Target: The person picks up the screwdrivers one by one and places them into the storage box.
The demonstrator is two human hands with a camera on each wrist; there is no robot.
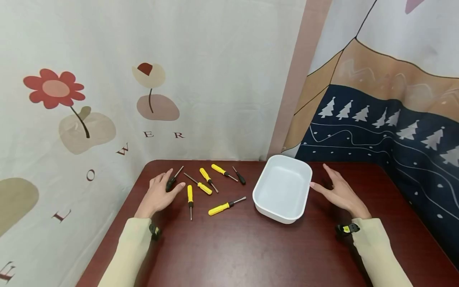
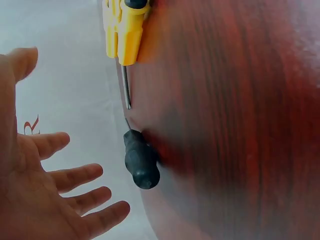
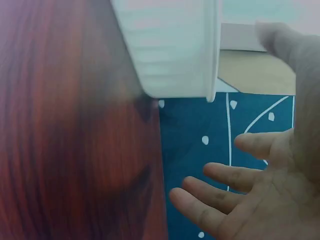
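My left hand hovers over the table's left side, fingers spread, holding nothing. Closest to it is a black-handled screwdriver, which in the left wrist view shows its dark handle apart from the fingers. Several yellow-handled screwdrivers lie to its right, among them one pointing toward me and one lying slantwise. A smaller black screwdriver rests near the back. At the right, my right hand is held with straight, spread fingers beside a white rectangular tub; its grasp is empty.
The dark red wooden table ends at the back against a pale curtain with flower prints. A navy and tan patterned cloth hangs along the right side. Each wrist wears a small black strapped device.
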